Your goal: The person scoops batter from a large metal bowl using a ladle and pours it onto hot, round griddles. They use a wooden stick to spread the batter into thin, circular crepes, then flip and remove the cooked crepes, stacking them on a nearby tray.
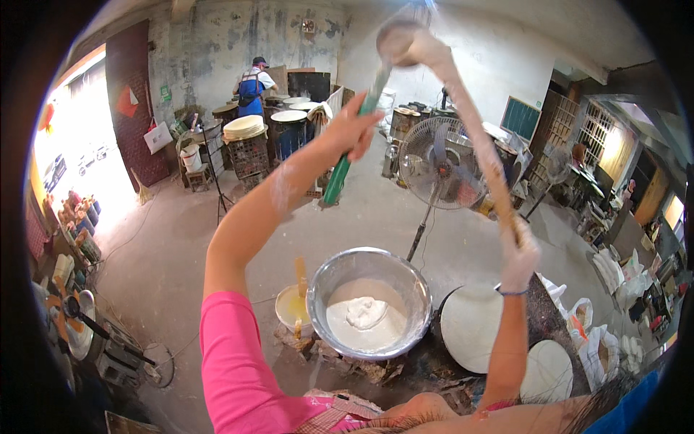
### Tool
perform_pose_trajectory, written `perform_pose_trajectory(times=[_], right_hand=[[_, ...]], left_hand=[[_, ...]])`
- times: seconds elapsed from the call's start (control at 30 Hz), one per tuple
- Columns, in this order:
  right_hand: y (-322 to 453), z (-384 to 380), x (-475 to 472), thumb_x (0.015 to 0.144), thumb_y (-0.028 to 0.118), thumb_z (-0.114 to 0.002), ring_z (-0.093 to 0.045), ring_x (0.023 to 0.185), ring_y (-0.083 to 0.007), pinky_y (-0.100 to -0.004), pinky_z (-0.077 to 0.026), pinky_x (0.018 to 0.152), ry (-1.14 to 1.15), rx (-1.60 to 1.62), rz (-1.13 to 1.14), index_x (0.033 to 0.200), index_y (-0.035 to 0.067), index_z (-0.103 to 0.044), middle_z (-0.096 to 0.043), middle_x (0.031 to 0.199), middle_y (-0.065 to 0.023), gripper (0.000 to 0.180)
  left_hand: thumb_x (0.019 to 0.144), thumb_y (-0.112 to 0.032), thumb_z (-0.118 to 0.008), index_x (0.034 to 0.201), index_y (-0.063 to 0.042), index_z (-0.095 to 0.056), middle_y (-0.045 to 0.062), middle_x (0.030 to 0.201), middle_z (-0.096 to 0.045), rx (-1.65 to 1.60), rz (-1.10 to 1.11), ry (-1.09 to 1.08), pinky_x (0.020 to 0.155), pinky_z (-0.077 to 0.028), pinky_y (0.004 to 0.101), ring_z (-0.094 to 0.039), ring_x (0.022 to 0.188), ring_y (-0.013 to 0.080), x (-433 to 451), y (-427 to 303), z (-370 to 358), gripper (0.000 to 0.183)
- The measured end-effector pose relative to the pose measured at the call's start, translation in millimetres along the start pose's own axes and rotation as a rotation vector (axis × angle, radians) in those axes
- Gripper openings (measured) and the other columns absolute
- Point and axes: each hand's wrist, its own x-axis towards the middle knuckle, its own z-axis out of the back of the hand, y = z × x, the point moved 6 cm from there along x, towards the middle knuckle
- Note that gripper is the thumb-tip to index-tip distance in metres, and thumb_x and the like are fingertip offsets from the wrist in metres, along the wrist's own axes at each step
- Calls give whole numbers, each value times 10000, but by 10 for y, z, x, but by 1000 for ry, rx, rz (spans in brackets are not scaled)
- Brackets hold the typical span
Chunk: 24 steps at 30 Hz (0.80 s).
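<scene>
Raised high in front of me, my left hand (355, 127) grips a ladle by its green handle (337, 182). The ladle's blurred bowl (394, 42) meets the batter-coated upper end of a long wooden stick (482, 135). My right hand (520, 263), whitened with batter, holds the lower end of that stick. Below both hands stands a wide steel basin (423, 320), with thick white batter (366, 317) in it. Left of the basin is a small tub (283, 309) of yellowish liquid with a flat stick (301, 276) in it. A round white sheet (471, 328) covers a round griddle at right.
Beyond the basin stands a pedestal fan (442, 163). A person in a blue apron (250, 95) works among drums at the back. Another round white sheet (548, 371) lies at lower right, near plastic bags (599, 352). Metal equipment (108, 342) stands at lower left.
</scene>
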Motion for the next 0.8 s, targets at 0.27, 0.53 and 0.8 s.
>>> perform_pose_trajectory(times=[0.27, 0.53, 0.8], right_hand=[[-756, -138, -3303, 726, 169, -666, -499, 517, -74, -220, -387, 469, 628, 146, -1067, 873, -37, -643, -564, 592, -3, 254], [-227, 603, -3753, 732, 225, -660, -564, 657, -103, -257, -448, 605, 579, 3, -1187, 873, -16, -646, -633, 726, -62, 280], [380, 2185, -4294, 733, 249, -666, -597, 679, -129, -275, -460, 618, 218, -249, -1274, 839, 12, -650, -633, 730, -101, 260]], left_hand=[[887, -169, -477, 994, -158, -347, -39, 496, -304, -1124, 1506, -86, 270, -209, 211, -274, 340, 60, -1779, 2985, -423, 169], [899, -147, -460, 1069, -195, -382, -47, 498, -259, -630, 1075, 320, 273, -202, 204, -257, 346, 55, -2000, 2895, -1105, 193], [899, -128, -440, 1108, -217, -415, -29, 526, -287, -693, 1287, 621, 262, -198, 194, -254, 348, 51, -2276, 2627, -2417, 228]])
